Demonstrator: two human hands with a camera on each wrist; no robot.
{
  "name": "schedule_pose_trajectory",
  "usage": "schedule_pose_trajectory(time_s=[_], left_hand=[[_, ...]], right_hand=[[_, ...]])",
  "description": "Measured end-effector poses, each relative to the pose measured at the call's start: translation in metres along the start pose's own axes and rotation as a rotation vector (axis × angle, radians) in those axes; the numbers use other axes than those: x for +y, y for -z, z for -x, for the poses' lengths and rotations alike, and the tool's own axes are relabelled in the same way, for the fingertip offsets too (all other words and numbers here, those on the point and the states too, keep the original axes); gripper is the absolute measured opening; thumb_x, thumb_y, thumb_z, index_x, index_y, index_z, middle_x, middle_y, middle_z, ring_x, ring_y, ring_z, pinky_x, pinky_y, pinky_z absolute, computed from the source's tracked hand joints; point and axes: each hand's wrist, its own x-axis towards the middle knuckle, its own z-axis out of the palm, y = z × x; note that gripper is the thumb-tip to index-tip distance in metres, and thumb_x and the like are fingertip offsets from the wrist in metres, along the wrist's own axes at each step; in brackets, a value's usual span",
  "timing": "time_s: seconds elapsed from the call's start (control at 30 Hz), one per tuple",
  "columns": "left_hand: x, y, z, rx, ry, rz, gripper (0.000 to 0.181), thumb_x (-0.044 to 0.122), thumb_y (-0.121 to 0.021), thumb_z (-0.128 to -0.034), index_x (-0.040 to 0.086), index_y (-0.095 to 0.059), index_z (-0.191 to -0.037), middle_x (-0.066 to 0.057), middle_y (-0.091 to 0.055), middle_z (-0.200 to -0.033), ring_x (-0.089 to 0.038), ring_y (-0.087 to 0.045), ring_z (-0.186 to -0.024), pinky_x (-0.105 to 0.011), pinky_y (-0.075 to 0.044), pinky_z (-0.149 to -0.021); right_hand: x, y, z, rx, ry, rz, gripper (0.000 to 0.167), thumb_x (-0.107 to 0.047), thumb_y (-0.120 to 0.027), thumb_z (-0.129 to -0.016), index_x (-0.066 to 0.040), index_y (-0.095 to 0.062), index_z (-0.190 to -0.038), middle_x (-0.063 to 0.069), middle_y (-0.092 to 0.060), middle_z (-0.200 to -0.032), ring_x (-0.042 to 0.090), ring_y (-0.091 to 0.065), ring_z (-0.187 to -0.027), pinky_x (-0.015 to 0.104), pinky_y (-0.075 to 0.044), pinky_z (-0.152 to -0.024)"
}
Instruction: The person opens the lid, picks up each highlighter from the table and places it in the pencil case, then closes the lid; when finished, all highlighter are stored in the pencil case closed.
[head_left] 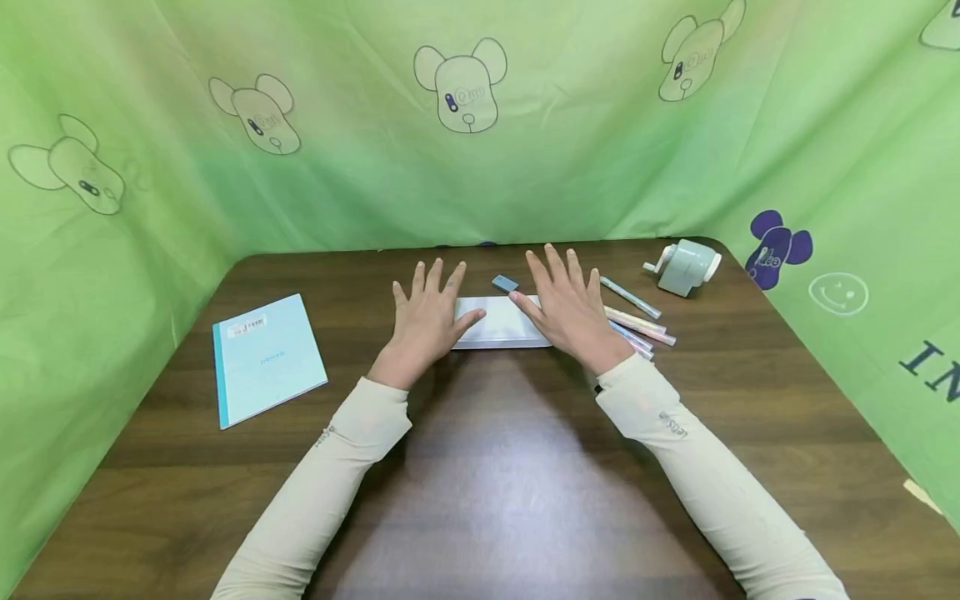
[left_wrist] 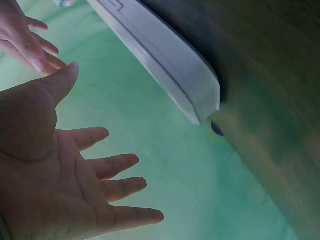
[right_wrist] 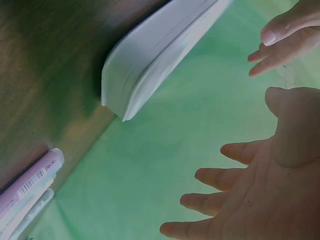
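A flat white case (head_left: 501, 329), probably a pencil case, lies on the table between and partly beneath both hands. My left hand (head_left: 427, 315) hovers over its left end, palm down, fingers straight and spread. Over the right end is my right hand (head_left: 572, 317), spread the same way. Both wrist views show the palms apart from the case (left_wrist: 165, 60), holding nothing. Its lid looks closed. A small blue-grey eraser (head_left: 506, 283) lies just behind the case. Beside the right hand are several pastel pens (head_left: 637, 321), some partly hidden by it; the right wrist view shows a lilac pen (right_wrist: 37, 175) with a barcode.
A light blue notebook (head_left: 272, 358) lies at the left of the dark wooden table (head_left: 480, 500). At the back right stands a pale green crank pencil sharpener (head_left: 686, 265). Green printed cloth (head_left: 360, 167) hangs behind and along the sides.
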Motion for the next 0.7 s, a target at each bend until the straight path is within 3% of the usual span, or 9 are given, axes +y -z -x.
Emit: schedule_pose_trajectory(time_s=[0.43,0.7], left_hand=[[-0.003,-0.001,0.001,-0.010,0.001,-0.004,0.086,0.060,-0.060,-0.1078,0.018,-0.026,-0.175,-0.022,-0.022,-0.178,-0.047,-0.012,-0.165,-0.077,-0.015,-0.123],[-0.005,-0.002,0.001,-0.051,0.025,0.006,0.085,0.061,-0.058,-0.1082,0.020,-0.025,-0.175,-0.021,-0.020,-0.178,-0.049,-0.011,-0.164,-0.077,-0.013,-0.123]], right_hand=[[0.012,0.000,-0.001,-0.031,-0.013,-0.027,0.079,-0.058,-0.042,-0.115,-0.014,-0.017,-0.176,0.020,-0.007,-0.181,0.048,0.001,-0.165,0.078,-0.002,-0.123],[0.029,0.007,0.001,-0.068,-0.022,-0.054,0.079,-0.057,-0.039,-0.115,-0.011,-0.017,-0.176,0.022,-0.008,-0.180,0.051,-0.003,-0.164,0.078,-0.005,-0.123]])
